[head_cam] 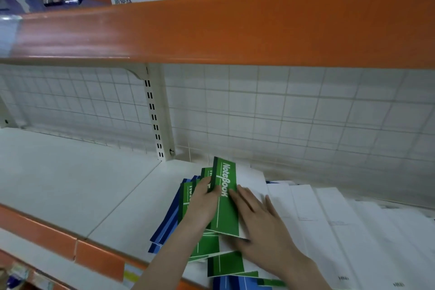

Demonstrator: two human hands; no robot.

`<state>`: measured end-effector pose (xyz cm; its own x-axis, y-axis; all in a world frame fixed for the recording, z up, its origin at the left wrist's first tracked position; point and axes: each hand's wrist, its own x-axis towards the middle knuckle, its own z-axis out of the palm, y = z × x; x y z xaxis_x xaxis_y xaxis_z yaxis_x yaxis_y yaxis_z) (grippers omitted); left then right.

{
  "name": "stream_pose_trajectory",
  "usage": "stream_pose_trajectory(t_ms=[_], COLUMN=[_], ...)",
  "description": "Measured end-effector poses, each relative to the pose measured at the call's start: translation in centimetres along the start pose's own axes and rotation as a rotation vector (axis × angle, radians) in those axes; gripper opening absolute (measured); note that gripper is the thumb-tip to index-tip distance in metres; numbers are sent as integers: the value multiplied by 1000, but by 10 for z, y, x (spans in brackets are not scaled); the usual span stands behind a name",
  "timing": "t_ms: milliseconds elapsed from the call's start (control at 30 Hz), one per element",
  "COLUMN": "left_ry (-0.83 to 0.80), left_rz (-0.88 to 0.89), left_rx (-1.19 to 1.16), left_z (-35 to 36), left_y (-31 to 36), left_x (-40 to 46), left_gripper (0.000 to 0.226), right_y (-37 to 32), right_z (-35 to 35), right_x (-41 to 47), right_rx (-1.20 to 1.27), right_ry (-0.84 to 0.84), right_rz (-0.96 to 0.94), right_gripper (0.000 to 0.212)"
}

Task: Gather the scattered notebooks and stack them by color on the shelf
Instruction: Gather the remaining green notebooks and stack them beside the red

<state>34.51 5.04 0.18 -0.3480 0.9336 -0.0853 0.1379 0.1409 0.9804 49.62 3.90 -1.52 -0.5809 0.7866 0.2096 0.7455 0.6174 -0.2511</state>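
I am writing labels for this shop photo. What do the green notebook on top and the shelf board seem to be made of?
Green notebook: looks like paper with a thin card cover, matte print; it lies flat and thin under the left hand and right hand.
Shelf board: probably white painted metal, smooth with a soft sheen and a seam.

green notebook (226, 198), blue notebooks (166, 226), orange-edged white shelf (98, 254)

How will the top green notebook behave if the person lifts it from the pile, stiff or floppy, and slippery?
The top green notebook looks thin with a soft cover, so it would probably bend a little when lifted by one end. It likely weighs little; the left hand holds its edge with fingers only. The covers look smooth, and the pile of green notebooks is already fanned out, so it may slide easily.
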Motion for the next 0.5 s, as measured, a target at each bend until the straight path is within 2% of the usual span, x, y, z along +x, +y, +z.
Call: stream_pose_trajectory(t_ms=[100,133,200,233,300,400,500], left_ry=[-5,24,108,120,70,28,68], left_rz=[41,126,272,303,236,167,130], left_rx=[49,155,543,736,909,864,760], left_z=[-9,-13,-23,-27,-29,-24,-20], left_y=[-1,-4,-12,-16,-24,-29,-29], left_x=[-3,-4,-3,-3,-6,-9,-10], left_gripper=[32,32,27,25,35,61,61], right_y=[3,3,3,3,4,4,4], right_z=[1,1,3,4,5,5,3], right_x=[0,1,1,2,2,3,3], right_rx=[9,10,5,4,4,24,53], right_ry=[46,51,54,55,52,47,43], right_rz=[-2,3,10,13,16,20,24], right_gripper=[75,75,74,73,70,68,67])
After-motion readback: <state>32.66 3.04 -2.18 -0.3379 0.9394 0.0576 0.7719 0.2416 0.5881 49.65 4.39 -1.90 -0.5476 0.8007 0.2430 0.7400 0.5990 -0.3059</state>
